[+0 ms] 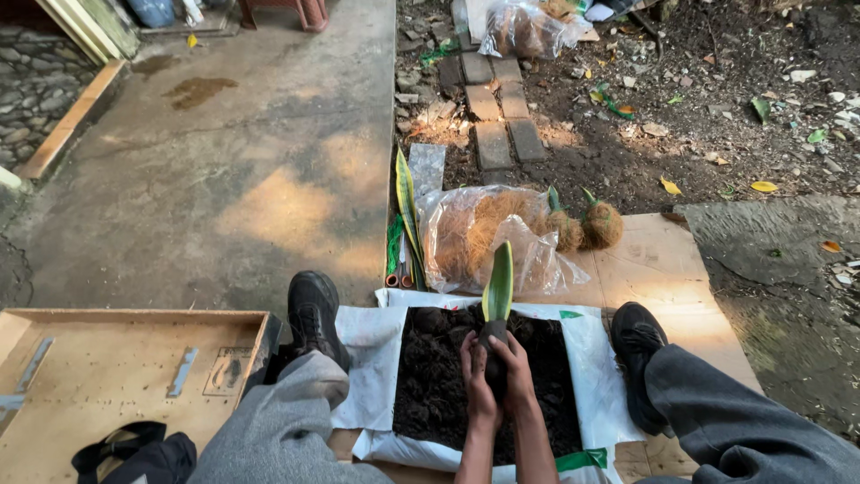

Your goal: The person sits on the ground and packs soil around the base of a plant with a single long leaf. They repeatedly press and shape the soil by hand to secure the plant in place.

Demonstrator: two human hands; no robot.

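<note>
Soil, dark and crumbly, fills the white woven sack that lies slit open between my two black shoes, and I take that sack as my landmark. Over its middle, my left hand and right hand are pressed together around a dark ball of soil, fingers curled and cupping it from both sides, thumbs near the top. Out of the ball rises a single stiff plant cutting, a sword-shaped leaf, green with pale yellow edges, standing nearly upright. Beyond the sack's far edge lies a clear plastic bag stuffed with tan, stringy fibre, crinkled and glossy, and just right of that bag sit two finished fibre-wrapped balls, rough and brown, each with a short green tip. Left of the bag, beyond the sack's far left corner, a long loose leaf lies flat beside some small tools whose kind I cannot make out. Under the sack and to its right spreads flat brown cardboard, smooth, with a straight far edge meeting dark bare earth littered with leaves. Left of the sack, past my grey-trousered knee, is a shallow wooden box with raised rims and metal brackets, a black strap lying in its near corner. Far left of the sack, smooth concrete paving gives wide open room, while the sack's own sides are hemmed in by my legs.
</note>
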